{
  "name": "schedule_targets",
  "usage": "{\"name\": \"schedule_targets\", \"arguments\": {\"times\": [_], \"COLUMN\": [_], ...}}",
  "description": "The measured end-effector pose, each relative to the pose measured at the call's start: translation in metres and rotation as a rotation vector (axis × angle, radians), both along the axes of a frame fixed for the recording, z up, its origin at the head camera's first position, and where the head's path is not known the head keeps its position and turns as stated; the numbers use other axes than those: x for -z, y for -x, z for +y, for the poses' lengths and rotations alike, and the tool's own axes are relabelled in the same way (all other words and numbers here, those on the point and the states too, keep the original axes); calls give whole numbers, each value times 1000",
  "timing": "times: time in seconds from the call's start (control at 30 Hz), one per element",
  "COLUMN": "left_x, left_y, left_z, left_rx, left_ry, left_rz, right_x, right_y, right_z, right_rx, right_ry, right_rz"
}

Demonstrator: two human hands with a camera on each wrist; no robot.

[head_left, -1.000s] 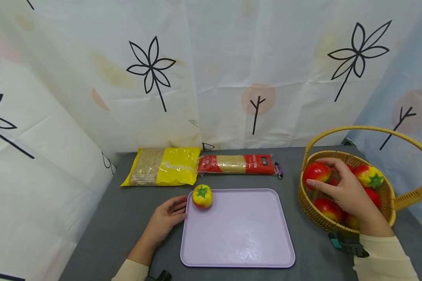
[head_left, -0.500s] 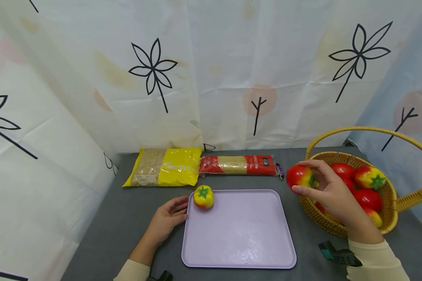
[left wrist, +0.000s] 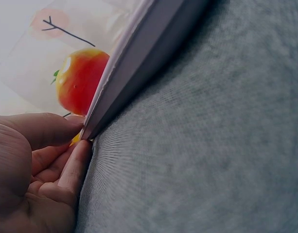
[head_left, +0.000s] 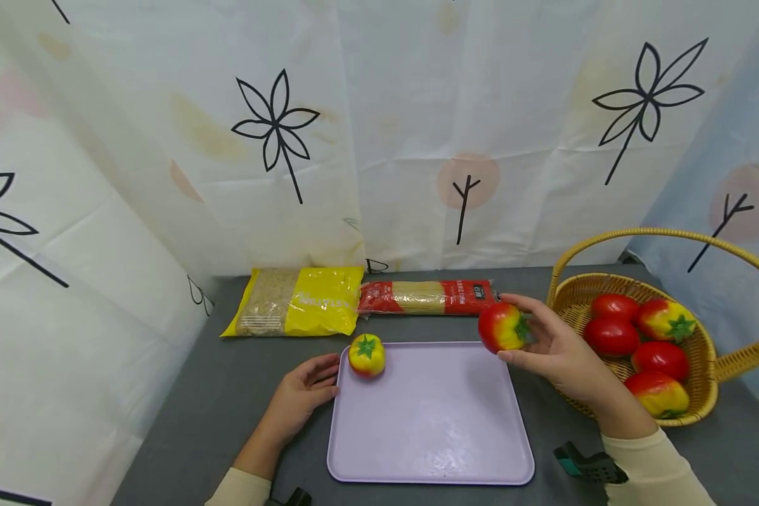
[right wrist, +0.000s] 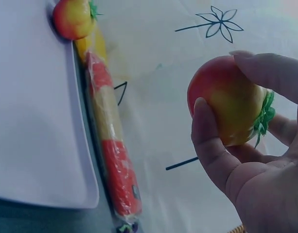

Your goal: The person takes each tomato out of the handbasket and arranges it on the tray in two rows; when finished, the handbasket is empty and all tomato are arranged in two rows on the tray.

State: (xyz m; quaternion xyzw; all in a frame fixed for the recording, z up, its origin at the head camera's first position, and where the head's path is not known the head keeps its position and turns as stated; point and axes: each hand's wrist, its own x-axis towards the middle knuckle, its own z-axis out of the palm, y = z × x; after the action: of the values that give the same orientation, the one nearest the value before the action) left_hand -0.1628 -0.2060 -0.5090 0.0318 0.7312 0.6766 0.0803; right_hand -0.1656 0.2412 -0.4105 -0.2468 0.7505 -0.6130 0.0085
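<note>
Right hand (head_left: 561,355) pinches 1 fruit (head_left: 500,328); relaxed left hand (head_left: 299,395) touches the tray (head_left: 417,422) between both hands, presumably steadying it.

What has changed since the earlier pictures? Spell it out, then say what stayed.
The right hand has lifted a red-and-yellow fruit from the basket and carried it left, to the tray's far right corner, still holding it in the air. The left hand stays at the tray's left edge; the yellow-topped fruit, yellow packet, red packet and basket stay put.
</note>
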Motion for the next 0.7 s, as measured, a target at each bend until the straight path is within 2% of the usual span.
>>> {"name": "schedule_targets", "arguments": {"times": [0.17,0.37,0.7], "left_x": [1,2,3], "left_y": [0,0,1], "left_z": [1,0,-1], "left_rx": [-6,-1,5], "left_ry": [1,-2,-9], "left_rz": [10,16,4], "right_x": [4,11,36], "right_y": [4,12,24], "right_z": [-11,-27,-59], "right_rx": [1,-1,49], "right_ry": [-2,-43,-233], "right_rz": [10,-39,-80]}}
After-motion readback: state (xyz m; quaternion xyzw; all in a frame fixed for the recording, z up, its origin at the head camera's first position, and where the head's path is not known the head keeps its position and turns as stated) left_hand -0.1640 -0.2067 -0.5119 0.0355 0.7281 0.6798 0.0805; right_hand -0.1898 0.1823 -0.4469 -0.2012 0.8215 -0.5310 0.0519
